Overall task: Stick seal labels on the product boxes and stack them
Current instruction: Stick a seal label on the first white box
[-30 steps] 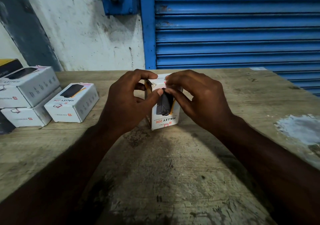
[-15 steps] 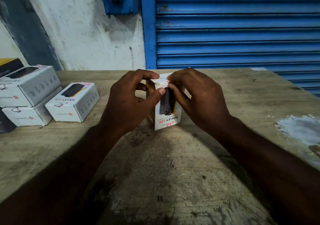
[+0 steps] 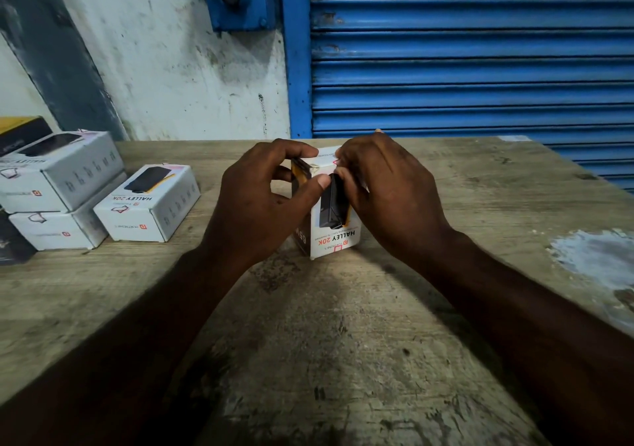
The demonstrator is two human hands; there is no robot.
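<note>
Hands: left hand [image 3: 255, 202] and right hand [image 3: 391, 191] both grasp one white cardboard product box [image 3: 334, 236] standing on end at the middle of the table.
Left hand: thumb pressed against the box's front face near the top edge, forefinger curled over the top.
Right hand: fingertips [image 3: 339, 171] pinched at the top front edge (whether a seal label sits under them cannot be told).
Box print: upside-down black lettering "HALLEY 20K" and a picture of a dark device.
Table: worn, scuffed wooden table [image 3: 308, 360].
Left side: two white boxes in a stack [image 3: 60, 191], touching a third single white box [image 3: 147, 203] lying flat beside them.
Background: blue corrugated metal shutter [image 3: 470, 54] and stained white wall [image 3: 178, 68].
</note>
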